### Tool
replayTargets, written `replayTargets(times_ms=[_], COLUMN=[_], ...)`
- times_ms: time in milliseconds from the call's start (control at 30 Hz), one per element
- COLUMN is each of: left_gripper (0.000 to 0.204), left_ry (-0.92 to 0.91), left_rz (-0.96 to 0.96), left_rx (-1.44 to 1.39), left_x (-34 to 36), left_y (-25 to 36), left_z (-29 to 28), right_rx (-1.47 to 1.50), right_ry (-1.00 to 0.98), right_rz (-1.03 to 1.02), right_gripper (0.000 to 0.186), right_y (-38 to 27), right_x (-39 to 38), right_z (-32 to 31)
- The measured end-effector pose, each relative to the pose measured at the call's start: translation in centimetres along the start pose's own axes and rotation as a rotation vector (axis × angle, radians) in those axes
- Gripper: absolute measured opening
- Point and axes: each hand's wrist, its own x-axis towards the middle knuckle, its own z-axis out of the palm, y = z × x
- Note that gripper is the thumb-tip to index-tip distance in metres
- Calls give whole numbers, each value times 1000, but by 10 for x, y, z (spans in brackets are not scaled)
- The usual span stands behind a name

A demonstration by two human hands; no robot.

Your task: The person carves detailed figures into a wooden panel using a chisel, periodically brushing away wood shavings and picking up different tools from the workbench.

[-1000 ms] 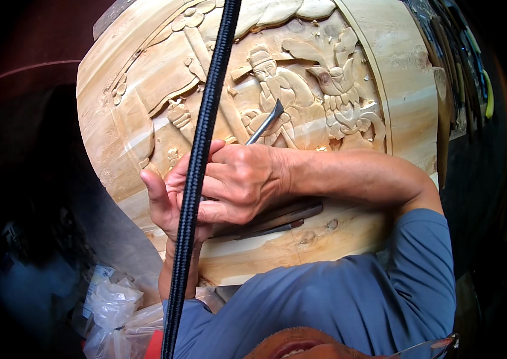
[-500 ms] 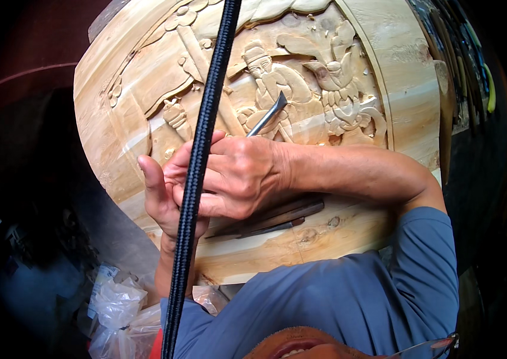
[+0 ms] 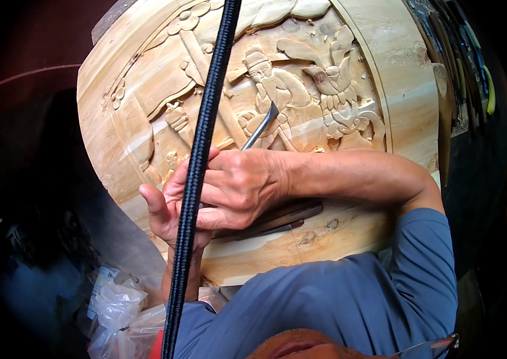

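A pale carved wooden panel [image 3: 410, 113] fills the middle of the view, with a robed figure [image 3: 257, 66] in relief. My right hand [image 3: 242, 188] is closed round a chisel [image 3: 258, 132]; its steel blade points up and right, the tip by the figure's lower robe. The handle is hidden within my hands. My left hand [image 3: 166, 206] lies against the right one, palm turned toward it, thumb stretched out and fingers partly hidden behind the right hand and a black braided cord [image 3: 201, 149].
More chisels [image 3: 286, 220] lie on the panel's near edge, below my right forearm. Several tools [image 3: 460, 60] are ranged at the far right. A clear plastic bag [image 3: 119, 305] sits at lower left. The black cord crosses the view from top to bottom.
Both hands and the chisel have shifted slightly down the view, and the blade tip has moved a little left and down. The grip looks the same.
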Motion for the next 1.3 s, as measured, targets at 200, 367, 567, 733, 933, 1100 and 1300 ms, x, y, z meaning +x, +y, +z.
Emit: replayTargets(times_ms=[200,367,567,733,933,1100,1300], left_gripper=[122,122,122,121,120,119,118], left_ry=[-30,-46,-114,-127,-135,-110,-115], left_rz=[-5,-20,-57,-56,-97,-118,-154], left_rx=[-25,27,-12,-26,36,93,83], left_x=[0,3,9,9,16,20,30], left_y=[1,4,7,9,19,31,40], left_z=[0,-1,-1,3,9,17,26], right_rx=[8,-10,-24,-26,-83,-168,-160], right_ry=[-34,8,3,51,96,151,169], right_rz=[-4,6,7,10,24,42,74], right_gripper=[31,30,30,32,31,30,31], right_y=[0,0,2,3,6,7,10], right_x=[0,0,-1,-1,2,6,9], right_z=[-2,0,-1,1,2,7,8])
